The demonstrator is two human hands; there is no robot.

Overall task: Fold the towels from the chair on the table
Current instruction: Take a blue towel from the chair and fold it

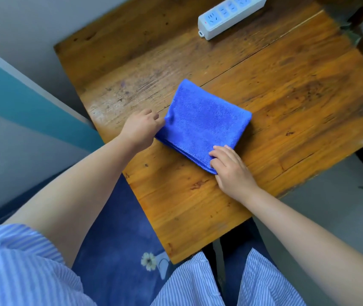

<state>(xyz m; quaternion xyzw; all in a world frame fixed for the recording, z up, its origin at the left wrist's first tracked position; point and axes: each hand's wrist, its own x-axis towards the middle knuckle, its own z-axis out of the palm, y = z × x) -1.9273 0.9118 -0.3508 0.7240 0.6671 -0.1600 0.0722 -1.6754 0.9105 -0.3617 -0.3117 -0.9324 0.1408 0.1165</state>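
A brown wooden counter with scratches and dark marks is seen from above. A white power strip lies near its far edge. A grey wall and a teal band are seen on the left, and a grey floor on the right. A dark blue rug with a small flower on it is spread on the floor below the counter's near edge. A striped blue and white shirt is worn by the person.

A blue towel is laid folded in a thick pad near the middle of the counter. Its left edge is touched by the left hand, but the fingers there are curled and mostly hidden, so it cannot be told whether the edge is pinched. The towel's near corner is pressed down by the right hand; those fingers are laid fairly straight on top of the cloth and nothing is gripped by them.
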